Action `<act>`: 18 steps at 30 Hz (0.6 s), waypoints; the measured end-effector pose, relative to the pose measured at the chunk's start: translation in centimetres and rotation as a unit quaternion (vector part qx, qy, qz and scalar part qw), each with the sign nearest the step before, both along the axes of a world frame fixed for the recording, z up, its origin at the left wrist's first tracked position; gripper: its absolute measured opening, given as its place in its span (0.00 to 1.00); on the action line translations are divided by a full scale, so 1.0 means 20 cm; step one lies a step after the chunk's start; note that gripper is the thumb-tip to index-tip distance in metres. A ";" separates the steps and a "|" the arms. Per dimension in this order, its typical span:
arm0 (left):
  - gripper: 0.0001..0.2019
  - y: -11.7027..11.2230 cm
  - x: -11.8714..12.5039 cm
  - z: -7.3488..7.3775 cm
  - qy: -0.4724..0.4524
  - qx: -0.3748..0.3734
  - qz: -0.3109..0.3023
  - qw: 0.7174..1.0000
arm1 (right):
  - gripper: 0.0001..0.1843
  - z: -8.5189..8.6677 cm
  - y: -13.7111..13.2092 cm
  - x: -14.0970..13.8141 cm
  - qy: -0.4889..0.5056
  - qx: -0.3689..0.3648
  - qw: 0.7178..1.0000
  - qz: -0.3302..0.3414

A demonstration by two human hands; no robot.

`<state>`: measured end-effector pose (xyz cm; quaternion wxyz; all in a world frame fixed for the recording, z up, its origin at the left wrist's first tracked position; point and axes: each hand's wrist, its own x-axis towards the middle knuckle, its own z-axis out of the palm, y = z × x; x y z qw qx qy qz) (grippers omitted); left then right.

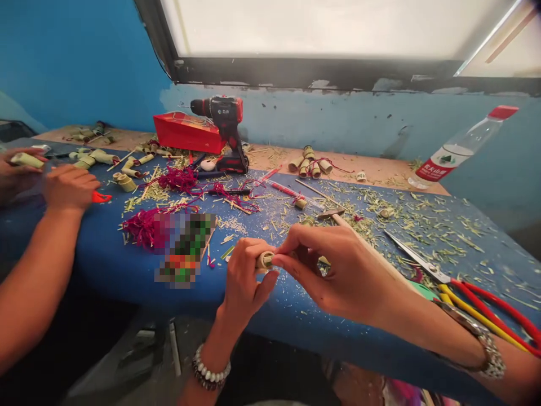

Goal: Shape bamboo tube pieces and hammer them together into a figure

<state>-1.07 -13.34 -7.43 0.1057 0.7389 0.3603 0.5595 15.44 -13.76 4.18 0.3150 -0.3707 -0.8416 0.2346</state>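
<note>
I read a blue-covered table strewn with bamboo shavings below a window, with a cordless drill standing at the rear. The short bamboo tube is at front centre, above the table edge. The left hand closes narrowly around it, fingers and thumb; the right hand pinches its end. A co-worker's hands occupy the left side.

red cordless drill beside red box | plastic bottle on wooden ledge | small hammer on blue table
</note>
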 end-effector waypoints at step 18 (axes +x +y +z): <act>0.08 0.00 0.01 -0.03 0.042 0.017 0.027 0.999 | 0.13 0.09 0.09 -0.06 -0.196 0.139 0.971 0.016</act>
